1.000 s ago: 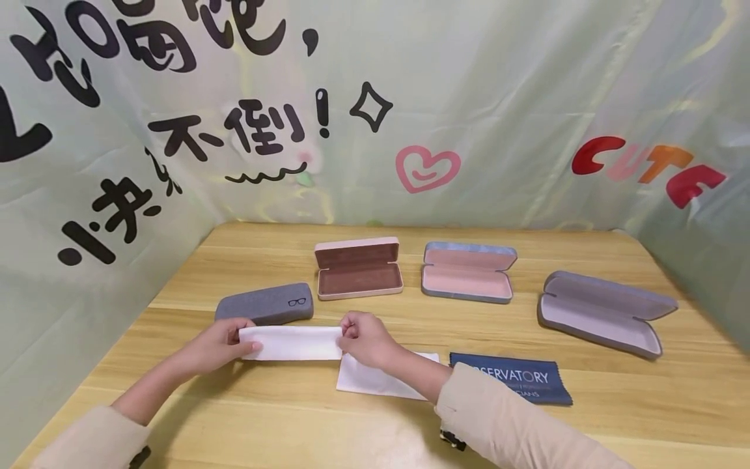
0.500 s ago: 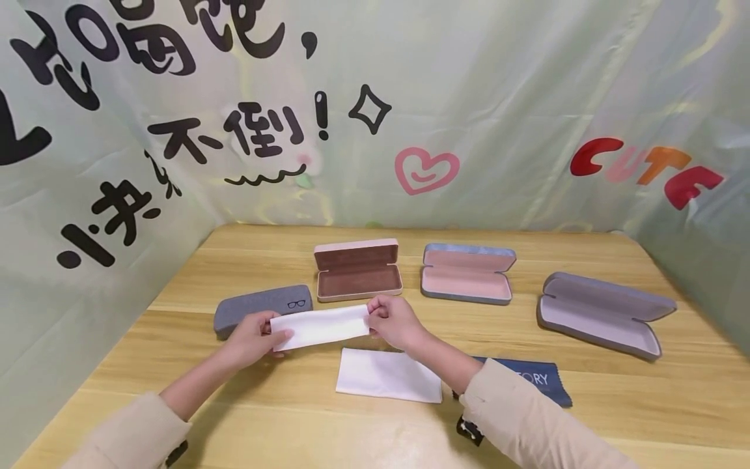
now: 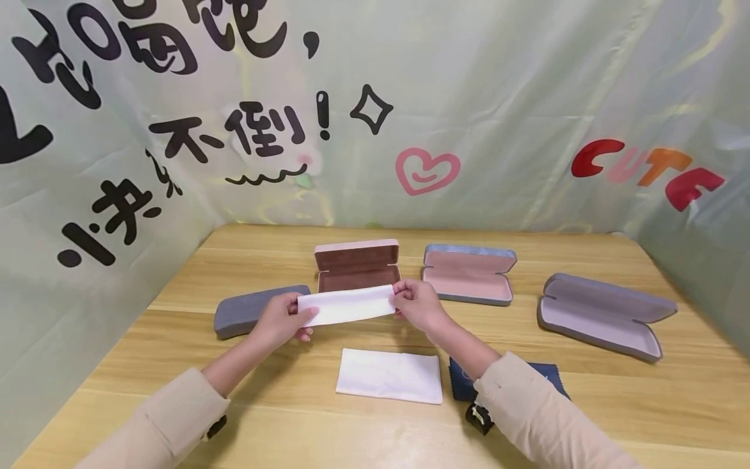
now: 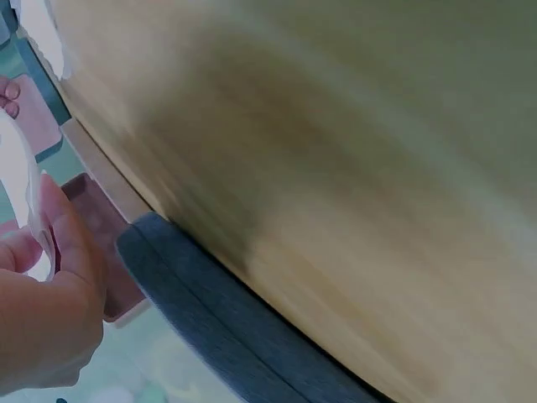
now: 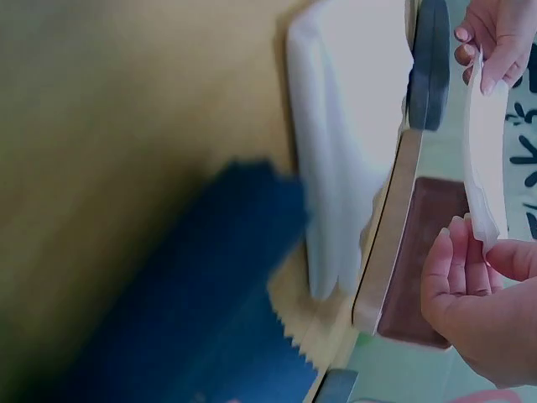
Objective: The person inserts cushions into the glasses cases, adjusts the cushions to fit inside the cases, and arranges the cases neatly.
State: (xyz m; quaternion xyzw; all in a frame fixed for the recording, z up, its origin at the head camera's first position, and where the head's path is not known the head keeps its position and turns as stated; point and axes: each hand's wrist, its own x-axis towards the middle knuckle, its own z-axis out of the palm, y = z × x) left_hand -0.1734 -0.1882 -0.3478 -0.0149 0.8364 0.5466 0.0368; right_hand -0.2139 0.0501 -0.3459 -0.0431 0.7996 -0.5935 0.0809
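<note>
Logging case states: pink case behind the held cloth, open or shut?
Open: in the head view the pink case has its lid raised, brown lining showing. There, the white cloth hides most of its front edge.

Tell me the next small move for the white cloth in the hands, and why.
Probably lower the folded white cloth into the open pink case. The left hand and right hand hold its ends, its long, narrow fold suits the case's shape, and in the head view it overlaps the case's front edge.
</note>
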